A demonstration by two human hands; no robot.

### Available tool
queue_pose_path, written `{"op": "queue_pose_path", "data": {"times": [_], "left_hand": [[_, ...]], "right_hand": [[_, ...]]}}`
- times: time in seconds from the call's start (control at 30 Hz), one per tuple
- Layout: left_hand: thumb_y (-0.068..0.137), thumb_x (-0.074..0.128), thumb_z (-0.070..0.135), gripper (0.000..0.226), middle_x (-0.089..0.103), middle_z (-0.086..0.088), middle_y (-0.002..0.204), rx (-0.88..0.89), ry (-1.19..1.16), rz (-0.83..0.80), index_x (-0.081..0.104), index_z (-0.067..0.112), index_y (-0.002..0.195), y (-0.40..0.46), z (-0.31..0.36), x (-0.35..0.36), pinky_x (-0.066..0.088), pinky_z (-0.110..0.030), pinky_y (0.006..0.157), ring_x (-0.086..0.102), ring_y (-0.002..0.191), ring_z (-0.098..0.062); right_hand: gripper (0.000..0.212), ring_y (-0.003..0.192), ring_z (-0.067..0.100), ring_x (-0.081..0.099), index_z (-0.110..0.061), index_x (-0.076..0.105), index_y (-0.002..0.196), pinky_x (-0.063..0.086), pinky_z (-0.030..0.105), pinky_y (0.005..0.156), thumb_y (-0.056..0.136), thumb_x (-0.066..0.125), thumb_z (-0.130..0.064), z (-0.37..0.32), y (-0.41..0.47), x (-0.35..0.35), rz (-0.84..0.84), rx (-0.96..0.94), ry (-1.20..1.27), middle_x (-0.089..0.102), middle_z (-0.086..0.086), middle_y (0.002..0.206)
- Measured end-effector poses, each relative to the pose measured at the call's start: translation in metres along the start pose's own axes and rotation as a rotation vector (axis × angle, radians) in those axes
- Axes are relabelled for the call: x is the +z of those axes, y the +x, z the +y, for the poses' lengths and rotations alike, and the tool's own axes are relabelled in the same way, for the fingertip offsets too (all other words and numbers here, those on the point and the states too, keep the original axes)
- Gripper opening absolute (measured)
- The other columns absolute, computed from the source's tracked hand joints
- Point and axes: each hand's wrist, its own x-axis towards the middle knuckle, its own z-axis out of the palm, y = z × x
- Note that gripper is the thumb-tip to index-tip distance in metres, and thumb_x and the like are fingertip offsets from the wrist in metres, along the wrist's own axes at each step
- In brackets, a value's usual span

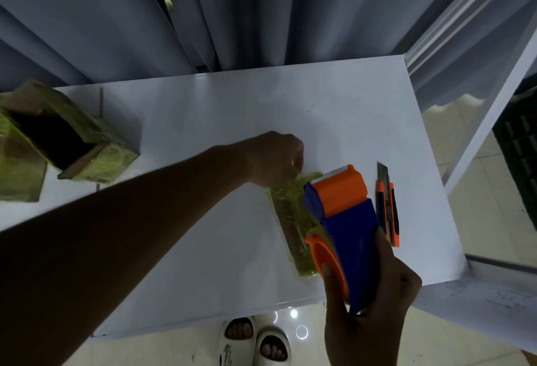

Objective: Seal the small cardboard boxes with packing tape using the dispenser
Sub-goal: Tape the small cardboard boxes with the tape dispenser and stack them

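A small cardboard box (293,226) wrapped in yellowish tape lies on the white table (203,162), right of centre. My right hand (369,301) grips a blue and orange tape dispenser (345,220) that sits over the box's right side, its toothed blade pointing away from me. My left hand (276,159) reaches across and pinches the tape at the box's far end with curled fingers. Two more taped boxes stand at the left: an open one (72,136) and another (17,168) cut off by the frame edge.
An orange and black utility knife (388,206) lies just right of the dispenser with its blade out. Blue-grey curtains (232,11) hang behind the table. A white frame (494,104) stands to the right. My feet in white slippers (255,339) show below the near edge.
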Motion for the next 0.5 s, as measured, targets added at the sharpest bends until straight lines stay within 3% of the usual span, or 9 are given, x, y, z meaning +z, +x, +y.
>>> {"op": "queue_pose_path", "data": {"times": [0.07, 0.13, 0.23, 0.33, 0.4, 0.47, 0.5], "left_hand": [[0.096, 0.066, 0.027, 0.021, 0.060, -0.003, 0.111, 0.033, -0.107, 0.103, 0.054, 0.020, 0.112, -0.009, -0.006, 0.010, 0.048, -0.025, 0.070, 0.060, 0.095, -0.016], [0.093, 0.070, 0.026, 0.021, 0.055, -0.002, 0.110, 0.084, -0.166, 0.280, 0.052, 0.022, 0.105, -0.018, -0.010, 0.024, 0.046, -0.022, 0.072, 0.058, 0.096, -0.015], [0.093, 0.068, 0.010, 0.006, 0.058, -0.003, 0.108, 0.232, -0.194, 0.584, 0.065, 0.014, 0.097, -0.030, -0.011, 0.053, 0.051, -0.028, 0.082, 0.059, 0.097, -0.016], [0.096, 0.062, 0.004, 0.015, 0.067, -0.007, 0.109, 0.312, -0.264, 0.719, 0.070, 0.004, 0.109, -0.036, -0.012, 0.084, 0.055, -0.032, 0.084, 0.064, 0.099, -0.018], [0.102, 0.052, 0.010, 0.022, 0.067, -0.006, 0.113, 0.301, -0.346, 0.760, 0.067, 0.005, 0.117, -0.038, -0.010, 0.098, 0.055, -0.029, 0.085, 0.064, 0.101, -0.016], [0.104, 0.048, 0.013, 0.024, 0.066, -0.005, 0.113, 0.309, -0.395, 0.756, 0.064, 0.006, 0.120, -0.039, -0.008, 0.108, 0.053, -0.024, 0.084, 0.063, 0.100, -0.013], [0.104, 0.048, 0.011, 0.024, 0.066, -0.005, 0.114, 0.308, -0.412, 0.750, 0.064, 0.006, 0.121, -0.038, -0.008, 0.111, 0.051, -0.022, 0.084, 0.063, 0.100, -0.012]], "right_hand": [[0.072, 0.107, 0.006, 0.042, -0.018, 0.037, 0.140, 0.043, 0.001, 0.086, 0.080, 0.061, -0.048, 0.004, 0.000, 0.000, -0.017, -0.022, -0.027, 0.043, 0.008, 0.119], [0.071, 0.103, 0.007, 0.046, -0.015, 0.036, 0.140, 0.045, 0.004, 0.087, 0.085, 0.057, -0.055, 0.004, 0.000, -0.001, -0.024, -0.010, 0.003, 0.049, 0.013, 0.116], [0.071, 0.099, 0.004, 0.047, -0.018, 0.035, 0.139, 0.052, 0.014, 0.080, 0.087, 0.047, -0.065, 0.000, 0.004, 0.001, -0.025, 0.015, 0.011, 0.053, 0.014, 0.111], [0.070, 0.094, 0.002, 0.046, -0.019, 0.034, 0.139, 0.048, 0.010, 0.083, 0.088, 0.048, -0.063, -0.002, 0.005, 0.002, -0.007, 0.023, 0.043, 0.048, 0.006, 0.108], [0.066, 0.094, -0.005, 0.047, -0.020, 0.033, 0.140, 0.045, 0.003, 0.086, 0.088, 0.062, -0.047, 0.001, 0.004, 0.002, -0.011, 0.027, 0.041, 0.043, -0.003, 0.108], [0.087, 0.106, -0.014, 0.045, -0.022, 0.032, 0.142, 0.042, 0.000, 0.086, 0.072, 0.083, -0.026, 0.005, 0.002, 0.000, -0.074, 0.056, 0.031, 0.039, -0.006, 0.110], [0.099, 0.111, -0.016, 0.042, -0.023, 0.032, 0.143, 0.040, -0.001, 0.087, 0.063, 0.089, -0.026, 0.007, 0.001, -0.002, -0.118, 0.066, 0.043, 0.039, -0.006, 0.111]]}}
